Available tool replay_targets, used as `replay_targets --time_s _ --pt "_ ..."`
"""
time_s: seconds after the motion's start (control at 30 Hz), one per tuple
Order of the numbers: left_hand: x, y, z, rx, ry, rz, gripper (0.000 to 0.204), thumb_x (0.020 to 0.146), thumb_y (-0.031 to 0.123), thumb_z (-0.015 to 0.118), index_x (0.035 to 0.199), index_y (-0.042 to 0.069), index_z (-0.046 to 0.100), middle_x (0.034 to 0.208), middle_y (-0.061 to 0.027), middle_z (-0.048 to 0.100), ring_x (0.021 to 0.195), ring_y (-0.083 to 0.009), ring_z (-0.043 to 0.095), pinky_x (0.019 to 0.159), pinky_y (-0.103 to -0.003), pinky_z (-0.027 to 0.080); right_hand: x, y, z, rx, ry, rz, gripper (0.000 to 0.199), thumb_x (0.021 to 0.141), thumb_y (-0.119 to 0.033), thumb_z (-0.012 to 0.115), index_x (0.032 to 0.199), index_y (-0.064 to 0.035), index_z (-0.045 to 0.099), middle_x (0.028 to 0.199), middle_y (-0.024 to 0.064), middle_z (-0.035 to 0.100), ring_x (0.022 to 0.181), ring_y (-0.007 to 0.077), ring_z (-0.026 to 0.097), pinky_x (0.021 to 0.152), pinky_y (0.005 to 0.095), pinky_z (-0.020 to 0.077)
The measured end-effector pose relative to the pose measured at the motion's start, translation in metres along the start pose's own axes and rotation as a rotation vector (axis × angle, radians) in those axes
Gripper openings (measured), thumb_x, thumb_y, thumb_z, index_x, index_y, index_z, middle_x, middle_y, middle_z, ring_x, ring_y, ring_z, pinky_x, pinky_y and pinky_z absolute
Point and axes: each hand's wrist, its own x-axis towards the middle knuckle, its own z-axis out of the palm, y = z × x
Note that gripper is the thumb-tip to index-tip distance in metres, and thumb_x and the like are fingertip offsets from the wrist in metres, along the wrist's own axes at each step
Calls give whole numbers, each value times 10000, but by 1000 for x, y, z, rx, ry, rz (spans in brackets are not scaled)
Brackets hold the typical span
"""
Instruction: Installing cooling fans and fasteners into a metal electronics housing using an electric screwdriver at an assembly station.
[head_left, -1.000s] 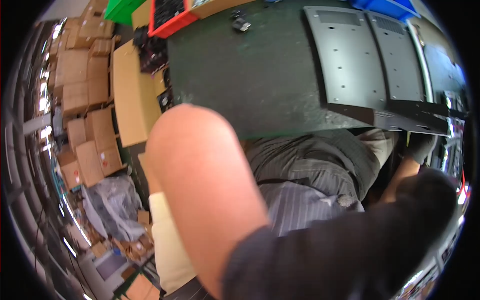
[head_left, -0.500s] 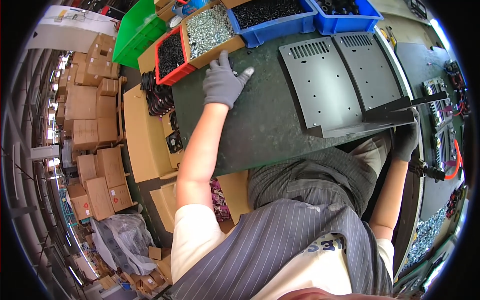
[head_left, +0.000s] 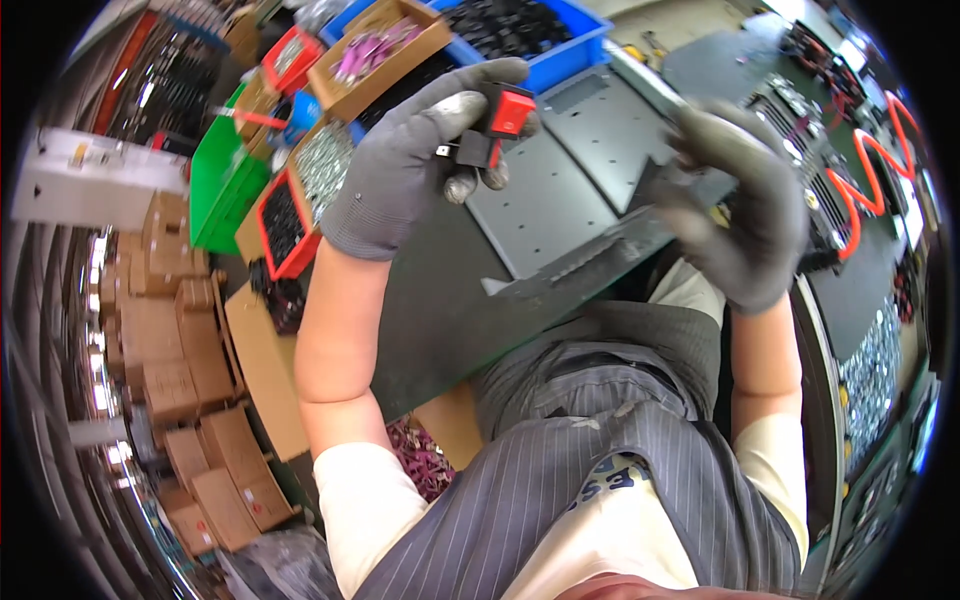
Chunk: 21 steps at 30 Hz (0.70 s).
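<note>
My left hand (head_left: 400, 155), in a grey glove, is raised over the bench and closed on red-and-black rocker switches (head_left: 511, 114); there look to be two, and a metal terminal sticks out of one. My right hand (head_left: 745, 205), gloved alike, is in the air over the bench's right side. It is blurred, with thumb and fingers apart and nothing visible between them. Under and between the hands lies a grey sheet-metal panel (head_left: 545, 200) with small holes, on the dark bench top (head_left: 430, 310). The right hand covers part of its right side.
Along the far edge stand a red bin (head_left: 288, 225) of black screws, a carton of silver screws (head_left: 322, 172), a blue bin (head_left: 570, 65) of black parts and a carton (head_left: 385, 75) of purple parts. A green crate (head_left: 225, 205) is at left. An orange coiled hose (head_left: 850, 190) hangs at right.
My left hand has lifted off the bench by the screw bins and now holds rocker switches. My right hand has come up from the panel's right edge. The view has shifted.
</note>
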Motion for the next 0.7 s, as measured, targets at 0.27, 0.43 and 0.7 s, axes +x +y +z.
replay_targets --time_s 0.27,0.43,0.7 --pt "58 24 62 383 -239 -71 396 934 286 500 1227 22 539 898 -34 624 717 -60 605 547 -170 438 17 9 -22 -116 -56 53 412 731 1 664 1134 -37 587 1121 112 571 963 225 618 808 314 498" --pt "91 7 48 162 -141 -98 406 943 177 480 1318 28 437 1103 -79 617 968 -139 603 623 -176 470 -38 49 -50 369 430 511 383 754 -19 676 1116 -14 552 999 55 605 848 91 585 735 241 487" --pt "120 -11 88 1142 -153 334 271 819 216 514 931 11 651 894 -121 633 830 -226 594 761 -319 471 -46 64 -45 160 197 664 307 720 -55 721 999 -2 605 901 49 625 792 110 600 727 260 489"
